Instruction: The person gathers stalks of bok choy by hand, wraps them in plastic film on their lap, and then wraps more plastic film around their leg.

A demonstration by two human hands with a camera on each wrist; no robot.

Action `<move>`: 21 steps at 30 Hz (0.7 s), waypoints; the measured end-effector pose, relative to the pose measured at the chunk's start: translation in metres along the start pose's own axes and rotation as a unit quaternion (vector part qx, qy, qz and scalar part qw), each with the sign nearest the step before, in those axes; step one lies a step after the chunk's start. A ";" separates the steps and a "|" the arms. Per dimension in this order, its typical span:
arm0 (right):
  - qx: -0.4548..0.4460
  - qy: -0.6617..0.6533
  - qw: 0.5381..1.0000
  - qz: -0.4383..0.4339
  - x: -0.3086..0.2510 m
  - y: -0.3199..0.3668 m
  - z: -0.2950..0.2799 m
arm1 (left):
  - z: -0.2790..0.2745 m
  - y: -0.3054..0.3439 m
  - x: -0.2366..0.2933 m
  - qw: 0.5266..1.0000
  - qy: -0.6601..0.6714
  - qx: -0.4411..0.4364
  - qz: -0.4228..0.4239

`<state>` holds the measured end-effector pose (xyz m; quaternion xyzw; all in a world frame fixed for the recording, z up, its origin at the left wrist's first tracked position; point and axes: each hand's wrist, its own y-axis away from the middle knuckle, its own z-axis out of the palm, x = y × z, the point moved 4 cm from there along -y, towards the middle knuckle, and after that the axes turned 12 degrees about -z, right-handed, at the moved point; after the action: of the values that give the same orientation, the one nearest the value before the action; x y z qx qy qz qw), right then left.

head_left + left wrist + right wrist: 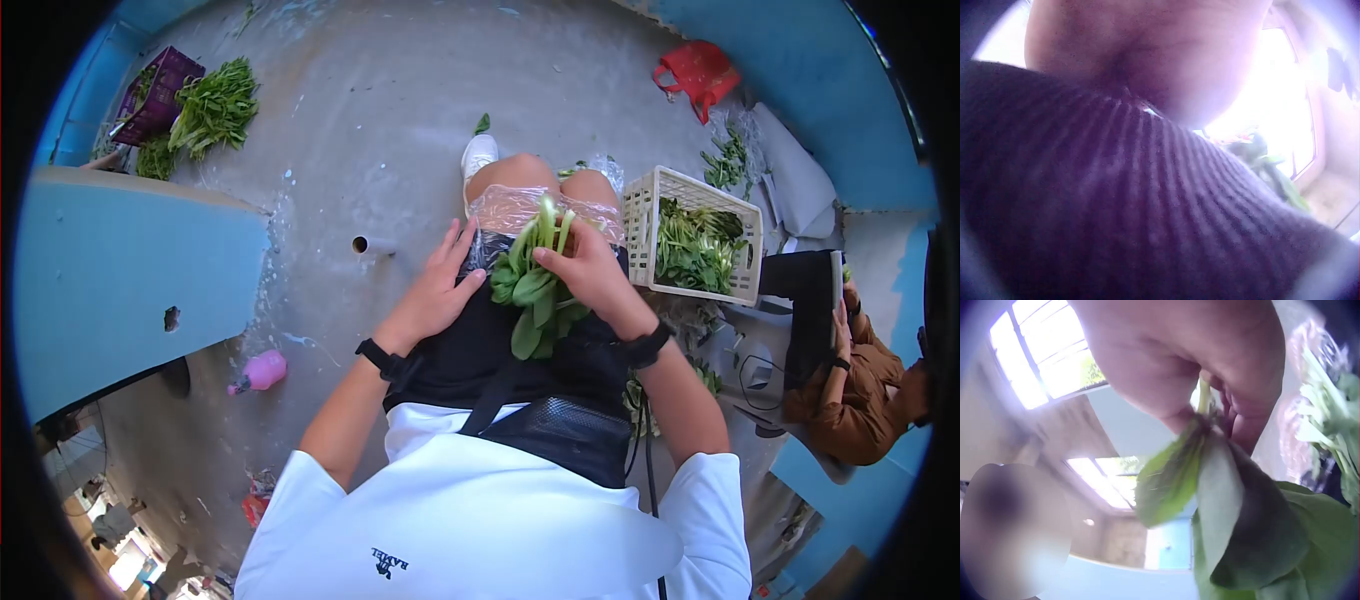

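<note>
My right grip (595, 268) pinches bok choy (533, 290), apparently mid-sorting; my left grip (438, 284) rests released. Next likely calls for two-handed gathering.

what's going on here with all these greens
A seated person holds leafy greens in the right hand, over the lap, with clear plastic across the thighs. The left hand, fingers extended, is by the left thigh and grips nothing. A white crate holding more greens sits beside the right leg.
</note>
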<state>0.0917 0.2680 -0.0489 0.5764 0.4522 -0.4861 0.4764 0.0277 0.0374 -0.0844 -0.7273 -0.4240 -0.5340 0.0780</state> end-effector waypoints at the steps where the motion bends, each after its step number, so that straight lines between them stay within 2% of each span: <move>1: 0.050 0.010 0.999 -0.003 -0.002 0.002 0.007 | -0.001 -0.001 -0.001 1.000 0.000 0.009 0.001; 6: 0.034 0.105 0.994 -0.014 -0.020 0.005 0.000 | -0.009 0.005 -0.001 1.000 0.019 0.016 0.001; 8: 0.037 0.223 0.974 -0.022 -0.034 0.005 -0.003 | -0.021 0.008 0.004 0.998 -0.001 0.059 -0.004; 9: 0.038 0.224 0.974 -0.020 -0.039 0.004 -0.005 | -0.027 0.008 0.009 0.998 0.001 0.057 -0.004; 11: 0.038 0.291 0.955 -0.035 -0.047 0.002 -0.012 | -0.052 0.010 0.030 0.988 -0.034 0.150 -0.031; 12: 0.040 0.292 0.955 -0.031 -0.043 0.002 -0.017 | -0.057 0.008 0.045 0.988 -0.033 0.146 -0.031; 14: 0.044 0.308 0.949 -0.047 -0.034 0.001 -0.028 | -0.064 0.004 0.082 0.975 -0.099 0.196 0.025; 15: 0.038 0.269 0.962 -0.016 -0.027 0.001 -0.034 | -0.062 -0.002 0.095 0.976 -0.099 0.195 0.025; 16: 0.038 0.268 0.962 -0.016 -0.021 0.001 -0.037 | -0.055 -0.011 0.105 0.983 -0.099 0.157 0.003; 17: 0.050 0.175 0.983 -0.002 -0.014 0.002 -0.040 | -0.047 -0.019 0.111 0.988 -0.100 0.119 -0.020; 18: 0.061 0.080 0.995 0.012 -0.009 0.003 -0.042 | -0.040 -0.028 0.113 0.988 -0.102 0.118 -0.020; 20: 0.063 0.076 0.995 0.012 -0.016 0.006 -0.043 | -0.021 -0.044 0.110 0.979 -0.174 0.105 -0.002; 21: 0.044 0.082 0.994 0.064 -0.019 0.009 -0.043 | -0.015 -0.048 0.104 0.978 -0.179 0.109 0.006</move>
<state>0.1042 0.3080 -0.0255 0.6627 0.4300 -0.4248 0.4420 -0.0094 0.1145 -0.0066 -0.8007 -0.4826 -0.3451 0.0827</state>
